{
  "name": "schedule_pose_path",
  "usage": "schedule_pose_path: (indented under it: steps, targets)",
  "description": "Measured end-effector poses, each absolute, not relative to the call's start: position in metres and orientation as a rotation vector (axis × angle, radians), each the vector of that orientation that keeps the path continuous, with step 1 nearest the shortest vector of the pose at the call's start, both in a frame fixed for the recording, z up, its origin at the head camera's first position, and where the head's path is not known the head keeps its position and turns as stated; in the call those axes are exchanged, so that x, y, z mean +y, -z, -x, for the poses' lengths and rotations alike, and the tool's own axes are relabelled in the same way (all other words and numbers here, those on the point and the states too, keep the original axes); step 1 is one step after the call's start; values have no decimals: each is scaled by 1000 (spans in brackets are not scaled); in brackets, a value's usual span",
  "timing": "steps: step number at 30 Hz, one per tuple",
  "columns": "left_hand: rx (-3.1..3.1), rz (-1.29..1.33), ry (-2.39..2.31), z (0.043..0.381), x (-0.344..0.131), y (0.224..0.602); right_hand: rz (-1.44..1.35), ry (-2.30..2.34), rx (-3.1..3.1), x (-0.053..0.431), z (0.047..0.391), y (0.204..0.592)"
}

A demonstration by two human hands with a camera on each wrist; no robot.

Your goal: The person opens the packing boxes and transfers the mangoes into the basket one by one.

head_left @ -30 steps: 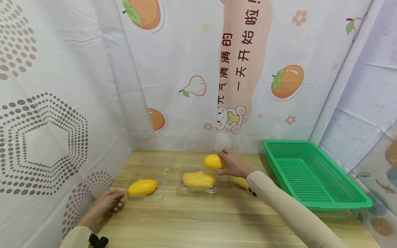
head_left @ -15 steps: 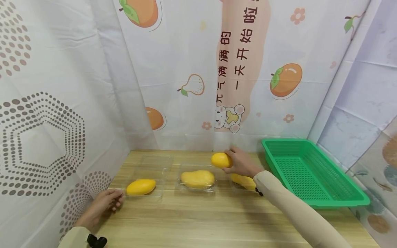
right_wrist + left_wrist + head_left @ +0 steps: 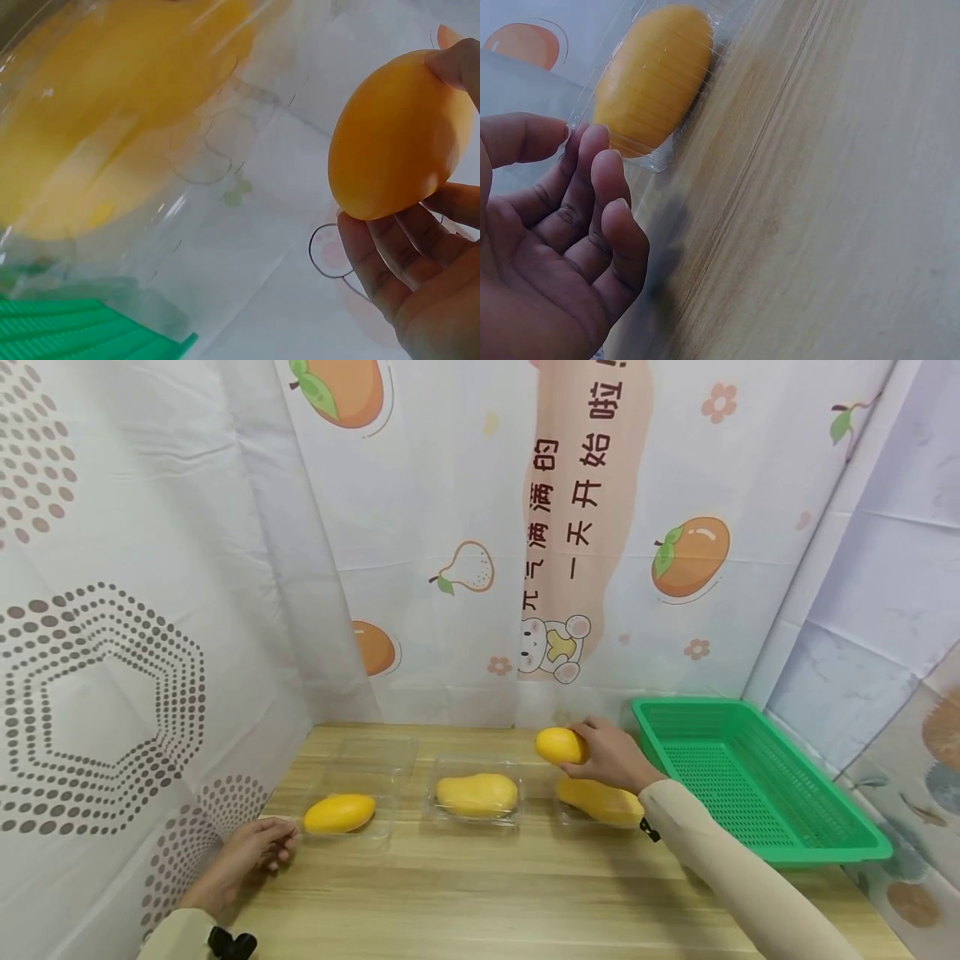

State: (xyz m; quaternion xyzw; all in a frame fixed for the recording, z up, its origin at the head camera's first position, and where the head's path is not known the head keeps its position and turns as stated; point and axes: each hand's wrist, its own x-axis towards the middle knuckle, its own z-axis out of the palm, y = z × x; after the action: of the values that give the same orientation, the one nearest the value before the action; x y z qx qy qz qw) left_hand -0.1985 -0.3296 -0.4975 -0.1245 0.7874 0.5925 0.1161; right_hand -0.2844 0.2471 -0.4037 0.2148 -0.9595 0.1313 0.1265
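Note:
My right hand (image 3: 611, 756) holds a smooth yellow mango (image 3: 561, 746) between thumb and fingers, above the right-hand clear plastic box. In the right wrist view the mango (image 3: 401, 135) sits against the fingertips. At the left, my left hand (image 3: 251, 860) pinches the near edge of an open-lidded clear plastic box (image 3: 384, 839) with thumb and fingertips; the left wrist view shows the other fingers (image 3: 622, 232) loosely bent. Inside that box lies another mango (image 3: 340, 813). Longer, knobbly yellow fruits lie in the middle box (image 3: 476, 796) and the right box (image 3: 600, 800).
A green plastic basket (image 3: 750, 785) stands at the right of the wooden table (image 3: 465, 893). Printed white curtains (image 3: 420, 635) hang close behind and along the left side. The left box's raised clear lid (image 3: 375, 756) leans back toward the curtain.
My right hand has moved rightward with the mango, from beside the middle box to above the right box, uncovering more of the fruit there. My left hand stays at the left box.

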Motion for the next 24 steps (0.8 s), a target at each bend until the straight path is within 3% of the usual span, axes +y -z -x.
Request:
schedule_pose_path:
  steps: [24]
  targets:
    - [2303, 366, -1739, 198, -328, 497, -522, -349, -2811, 296, 273, 398]
